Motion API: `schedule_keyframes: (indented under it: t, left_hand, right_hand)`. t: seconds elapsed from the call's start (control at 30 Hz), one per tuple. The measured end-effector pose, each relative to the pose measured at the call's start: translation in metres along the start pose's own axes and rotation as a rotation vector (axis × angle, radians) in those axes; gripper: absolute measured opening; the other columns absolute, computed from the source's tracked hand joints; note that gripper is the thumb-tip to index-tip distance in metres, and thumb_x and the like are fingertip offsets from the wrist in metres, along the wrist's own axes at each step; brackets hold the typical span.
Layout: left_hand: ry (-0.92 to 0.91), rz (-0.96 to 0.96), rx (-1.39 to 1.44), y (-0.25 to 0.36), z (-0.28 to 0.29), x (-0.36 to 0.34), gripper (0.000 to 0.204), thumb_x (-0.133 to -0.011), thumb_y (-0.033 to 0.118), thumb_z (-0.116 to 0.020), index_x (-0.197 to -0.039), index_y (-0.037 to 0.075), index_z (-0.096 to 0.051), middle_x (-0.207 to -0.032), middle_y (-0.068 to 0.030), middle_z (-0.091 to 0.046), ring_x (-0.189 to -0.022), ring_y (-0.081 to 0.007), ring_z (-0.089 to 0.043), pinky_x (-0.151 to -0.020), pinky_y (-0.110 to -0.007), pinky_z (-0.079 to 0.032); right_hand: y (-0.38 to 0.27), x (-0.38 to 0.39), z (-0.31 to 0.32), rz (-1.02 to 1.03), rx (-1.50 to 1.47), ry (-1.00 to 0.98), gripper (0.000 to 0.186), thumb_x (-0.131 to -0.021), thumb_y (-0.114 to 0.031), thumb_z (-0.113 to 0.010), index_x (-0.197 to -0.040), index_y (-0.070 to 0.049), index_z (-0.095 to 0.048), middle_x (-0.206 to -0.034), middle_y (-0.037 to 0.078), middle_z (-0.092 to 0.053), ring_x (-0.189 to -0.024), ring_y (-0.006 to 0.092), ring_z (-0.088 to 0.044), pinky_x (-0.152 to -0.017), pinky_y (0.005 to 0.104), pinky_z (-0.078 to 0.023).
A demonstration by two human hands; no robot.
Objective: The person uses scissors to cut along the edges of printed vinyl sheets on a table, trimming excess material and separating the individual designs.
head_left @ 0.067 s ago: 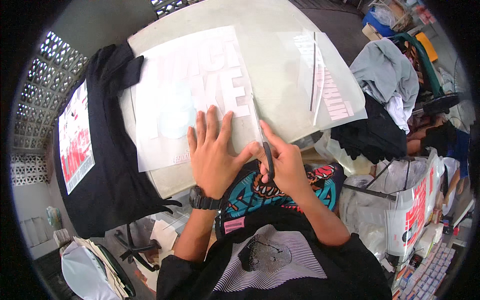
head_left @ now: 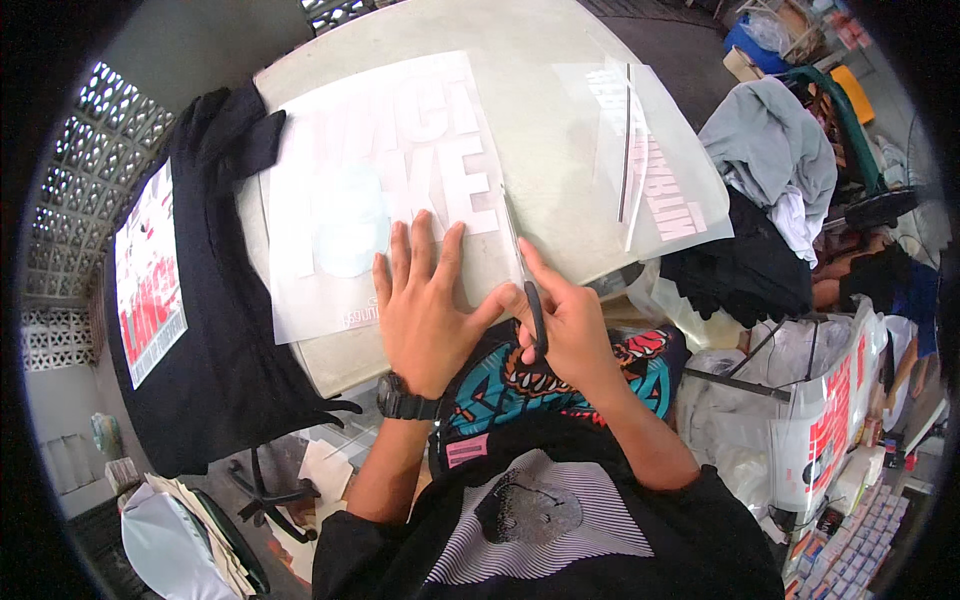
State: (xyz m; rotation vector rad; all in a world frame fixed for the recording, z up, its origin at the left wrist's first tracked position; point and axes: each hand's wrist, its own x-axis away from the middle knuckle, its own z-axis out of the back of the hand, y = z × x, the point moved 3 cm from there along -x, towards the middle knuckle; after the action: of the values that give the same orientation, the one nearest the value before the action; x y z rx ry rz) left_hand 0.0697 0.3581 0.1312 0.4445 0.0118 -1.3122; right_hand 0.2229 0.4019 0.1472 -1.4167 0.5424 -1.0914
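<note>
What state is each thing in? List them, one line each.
left hand: flat, fingers spread, pressing the sheet down
right hand: closed around the scissors
scissors: blades along the sheet's right edge
white transfer sheet: lying flat on the table
clear film sheet: lying loose
black T-shirt: draped over the table edge

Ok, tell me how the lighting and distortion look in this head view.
Head view: soft, even daylight with no hard shadows; the pale table looks slightly washed out; fisheye bending curves the table edge and darkens the rim; the left hand, right hand and scissors at centre are reasonably sharp.
</note>
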Motion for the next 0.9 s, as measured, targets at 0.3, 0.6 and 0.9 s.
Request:
schedule_keyframes:
  t: [0.3, 0.6, 0.9]
  left_hand:
    - [-0.019, 0.009, 0.026, 0.0, 0.003, -0.001, 0.078, -0.08, 0.053, -0.071, -0.145, 0.015, -0.052, -0.159, -0.0171, -0.035, -0.148, -0.0379, -0.03, -0.118, -0.055, -0.022]
    - [0.011, -0.009, 0.045, 0.0, 0.003, -0.001, 0.079, -0.08, 0.057, -0.071, -0.142, 0.012, -0.054, -0.156, -0.0194, -0.038, -0.146, -0.0401, -0.031, -0.116, -0.058, -0.025]
    - [0.014, 0.008, 0.03, 0.002, 0.005, -0.001, 0.079, -0.08, 0.06, -0.07, -0.142, 0.012, -0.055, -0.155, -0.0198, -0.039, -0.146, -0.0402, -0.031, -0.116, -0.057, -0.025]
  right_hand:
    - [-0.005, -0.021, -0.002, 0.005, -0.019, 0.007, 0.073, -0.095, -0.037, -0.07, -0.147, 0.006, -0.041, -0.053, 0.003, -0.052, -0.043, 0.0072, -0.051, -0.04, 0.0277, -0.042]
    - [-0.014, -0.048, 0.002, 0.045, 0.019, 0.0, 0.072, -0.096, -0.037, -0.069, -0.148, 0.004, -0.041, -0.056, -0.001, -0.05, -0.045, 0.0057, -0.051, -0.042, 0.0239, -0.041]
    - [-0.017, -0.072, 0.002, 0.173, 0.097, 0.001, 0.073, -0.096, -0.037, -0.069, -0.147, 0.008, -0.04, -0.057, 0.0, -0.051, -0.046, 0.0065, -0.05, -0.042, 0.0252, -0.041]
